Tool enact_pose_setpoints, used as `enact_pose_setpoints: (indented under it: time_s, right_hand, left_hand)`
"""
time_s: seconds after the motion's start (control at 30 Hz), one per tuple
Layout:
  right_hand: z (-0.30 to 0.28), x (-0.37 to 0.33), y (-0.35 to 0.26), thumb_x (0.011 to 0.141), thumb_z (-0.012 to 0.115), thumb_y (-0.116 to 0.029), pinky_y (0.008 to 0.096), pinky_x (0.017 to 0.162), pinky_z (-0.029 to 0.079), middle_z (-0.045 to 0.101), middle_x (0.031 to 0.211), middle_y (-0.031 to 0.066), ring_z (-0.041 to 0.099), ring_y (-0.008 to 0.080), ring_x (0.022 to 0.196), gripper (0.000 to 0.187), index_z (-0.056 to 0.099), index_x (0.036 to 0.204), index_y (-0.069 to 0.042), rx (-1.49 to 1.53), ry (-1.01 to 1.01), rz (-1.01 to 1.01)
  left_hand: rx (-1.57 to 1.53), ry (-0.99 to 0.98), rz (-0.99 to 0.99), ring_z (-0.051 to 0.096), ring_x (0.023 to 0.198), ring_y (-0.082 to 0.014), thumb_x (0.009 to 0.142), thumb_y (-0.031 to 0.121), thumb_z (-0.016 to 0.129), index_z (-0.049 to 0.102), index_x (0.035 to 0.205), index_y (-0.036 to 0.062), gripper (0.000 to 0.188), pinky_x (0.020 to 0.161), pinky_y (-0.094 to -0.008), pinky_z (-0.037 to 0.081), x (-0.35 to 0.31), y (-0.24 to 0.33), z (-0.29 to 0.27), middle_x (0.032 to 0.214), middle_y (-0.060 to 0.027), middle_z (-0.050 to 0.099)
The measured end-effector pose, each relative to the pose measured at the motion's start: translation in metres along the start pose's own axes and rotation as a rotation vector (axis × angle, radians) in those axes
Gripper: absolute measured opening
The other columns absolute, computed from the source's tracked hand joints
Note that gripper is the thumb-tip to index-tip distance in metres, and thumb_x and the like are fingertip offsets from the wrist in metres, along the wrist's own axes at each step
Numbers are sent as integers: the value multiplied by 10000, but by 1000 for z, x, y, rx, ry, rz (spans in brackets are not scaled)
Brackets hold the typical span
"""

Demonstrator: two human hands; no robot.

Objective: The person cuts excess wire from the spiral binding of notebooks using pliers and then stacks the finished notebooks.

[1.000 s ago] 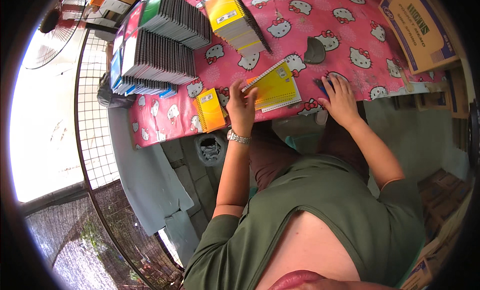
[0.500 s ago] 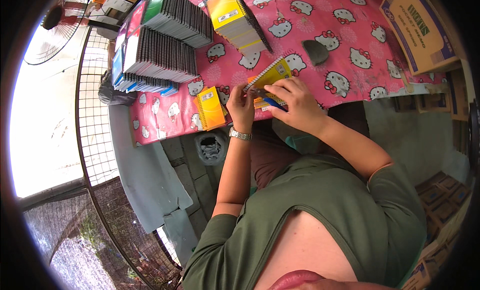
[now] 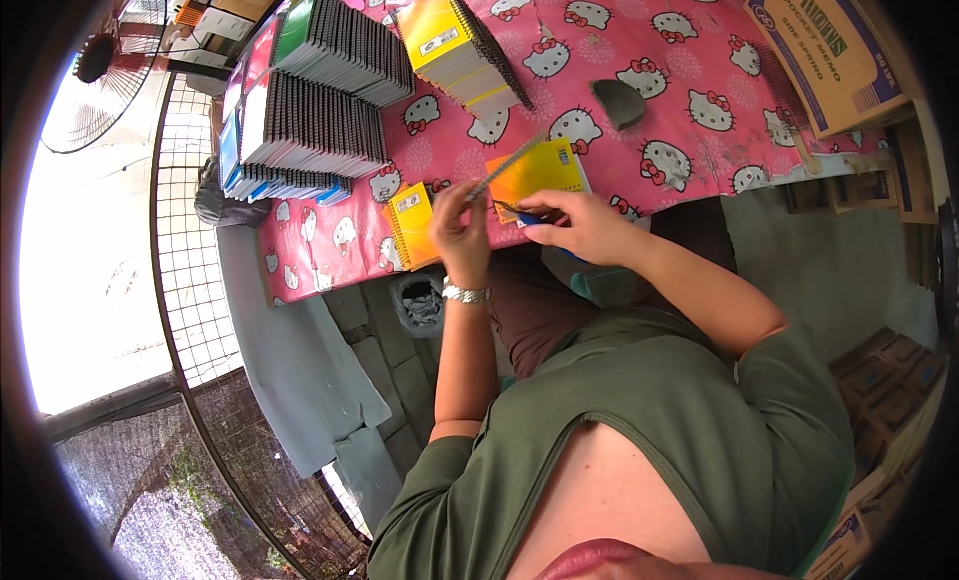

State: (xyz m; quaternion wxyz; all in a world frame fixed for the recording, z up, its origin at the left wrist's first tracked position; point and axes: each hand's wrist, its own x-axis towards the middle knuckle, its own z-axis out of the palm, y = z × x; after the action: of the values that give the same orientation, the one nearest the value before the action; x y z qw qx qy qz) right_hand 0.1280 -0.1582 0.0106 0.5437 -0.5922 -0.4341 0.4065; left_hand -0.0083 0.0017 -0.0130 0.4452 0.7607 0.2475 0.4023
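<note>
My left hand is closed on one end of a long, thin spiral binding coil, which slants up and away to the right. Blue-handled pliers are gripped in my right hand, their dark jaws pointing left toward the left hand. Under the coil and just beyond the pliers lies a yellow-orange notebook on the table. Whether the coil touches it cannot be made out. Left of my left hand rests a small yellow spiral notebook, close to the table's front edge.
Tall stacks of spiral notebooks stand at the left, with a yellow stack beside them. A dark grey rounded block sits on the pink tablecloth. A cardboard box is at the right, and a lined bin stands below the table.
My left hand has shifted slightly left and nearer, with the coil lifting off the notebook's edge. The pliers have moved down a little and away from the coil. More of the yellow cover shows.
</note>
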Motion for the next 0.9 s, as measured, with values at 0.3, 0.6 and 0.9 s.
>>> enact_pose_setpoints:
  time_s: [0.3, 0.6, 0.9]
  right_hand:
    - [-135, -67, 72, 751, 754, -203, 436, 913, 470, 640, 1042, 132, 582, 345, 1030, 386, 642, 1085, -45, -868, 372, -31]
    - [-354, -79, 129, 916, 620, -271, 472, 917, 485, 647, 1078, 172, 601, 368, 1077, 267, 649, 1070, -55, -1504, 1055, 274]
    - [-371, -62, 109, 932, 570, -173, 453, 878, 529, 607, 1214, 199, 634, 364, 1040, 242, 646, 1125, -48, -1563, 872, 408]
  left_hand:
    - [1137, -306, -163, 559, 1085, -313, 865, 177, 545, 643, 1126, 158, 279, 966, -492, 396, 78, -23, -82, 1037, -113, 689]
    - [593, -530, 429, 580, 995, -327, 744, 78, 708, 651, 952, 79, 216, 855, -437, 474, 33, -8, 33, 1093, -88, 630]
    - [825, -753, 466, 615, 926, -282, 778, 101, 678, 630, 1033, 87, 260, 782, -395, 534, -1, 15, 76, 983, -79, 622]
